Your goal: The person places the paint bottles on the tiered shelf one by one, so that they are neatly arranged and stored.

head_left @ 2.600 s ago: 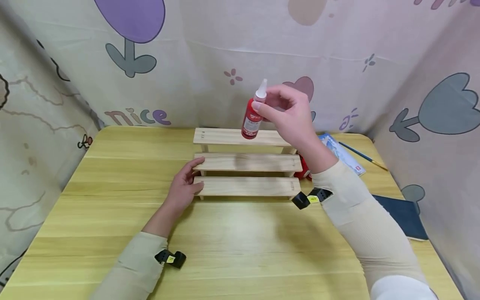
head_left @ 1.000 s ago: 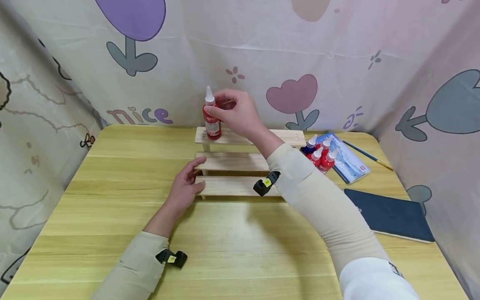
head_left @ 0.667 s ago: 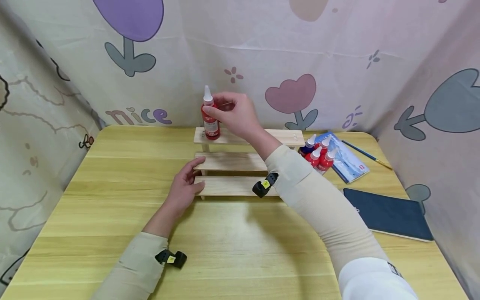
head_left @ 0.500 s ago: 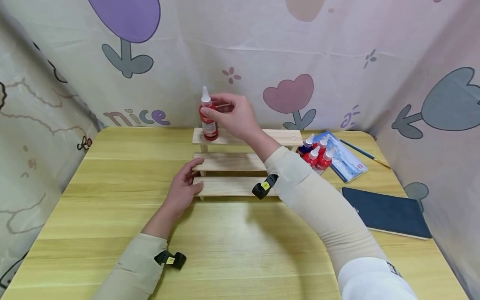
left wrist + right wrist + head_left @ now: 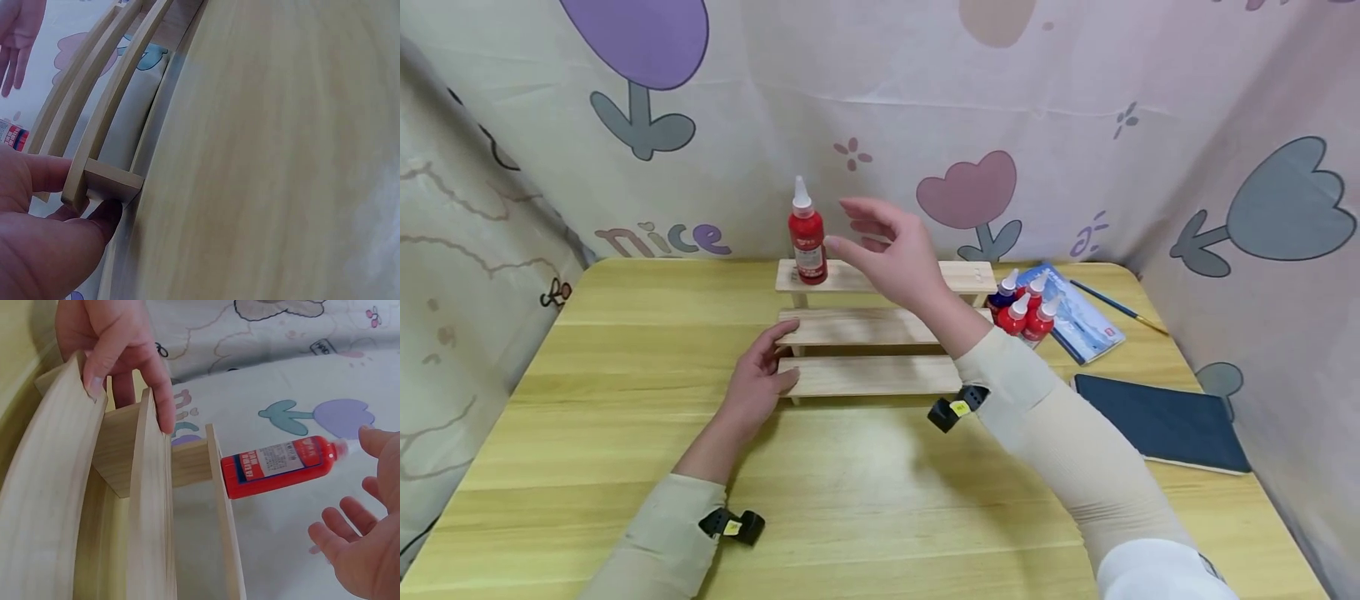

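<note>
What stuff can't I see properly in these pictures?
Head view: right end of the bottom shelf, hidden behind the right sleeve.
Head view: what the red bottle on the top shelf says, too small.
Left wrist view: that bottle's white nozzle, cut off by the left edge.
Right wrist view: part of the right hand, beyond the right edge.

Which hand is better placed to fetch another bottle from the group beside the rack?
Probably the right hand: it holds nothing, and the grouped bottles stand by the right end of the rack. The left hand grips the rack's opposite end, so it would have to let go.
</note>
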A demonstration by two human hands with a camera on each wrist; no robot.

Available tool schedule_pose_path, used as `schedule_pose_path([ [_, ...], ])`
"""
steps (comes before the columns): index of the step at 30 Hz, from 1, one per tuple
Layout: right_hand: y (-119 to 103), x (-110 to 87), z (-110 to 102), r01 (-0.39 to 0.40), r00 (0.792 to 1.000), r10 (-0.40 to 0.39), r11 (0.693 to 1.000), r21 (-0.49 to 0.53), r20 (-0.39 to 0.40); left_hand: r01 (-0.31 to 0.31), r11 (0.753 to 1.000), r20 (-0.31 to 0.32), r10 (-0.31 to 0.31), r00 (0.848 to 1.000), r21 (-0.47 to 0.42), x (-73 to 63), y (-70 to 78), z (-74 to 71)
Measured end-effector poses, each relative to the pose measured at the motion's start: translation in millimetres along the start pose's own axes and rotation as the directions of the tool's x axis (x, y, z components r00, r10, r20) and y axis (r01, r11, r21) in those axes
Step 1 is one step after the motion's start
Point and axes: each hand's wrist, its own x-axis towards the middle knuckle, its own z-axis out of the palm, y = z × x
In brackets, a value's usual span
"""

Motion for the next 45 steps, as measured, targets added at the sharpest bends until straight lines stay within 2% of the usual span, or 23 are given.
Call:
schedule_pose_path([
  [13,-8,-55.6,-29,0.077,0.995,-0.075,0.997,0.030,-0.067,0.000,1.000,-0.004,0.000,1.000,-0.012,1.1,-0.3,0.3],
  [21,4,-87.1,-47,0.103,0.988,-0.101,0.995,0.010,-0.116,0.003,1.000,-0.004,-0.003,1.000,-0.010,0.7,-0.7,-0.3],
  [30,15,-123.1,-70,0.065,0.983,-0.067,0.998,-0.022,-0.168,0.002,1.000,0.006,-0.002,1.000,-0.006,1.1,-0.2,-0.4],
  [39,25,-158.0,-104,-0.074,0.976,0.054,0.994,-0.085,-0.213,-0.004,1.000,0.005,0.004,1.000,-0.024,0.9,-1.4,-0.4],
  [45,30,-173.2,-132,-0.113,0.960,0.073,0.984,-0.137,-0.271,0.000,1.000,0.007,0.000,1.000,-0.025,0.4,-0.6,0.2],
])
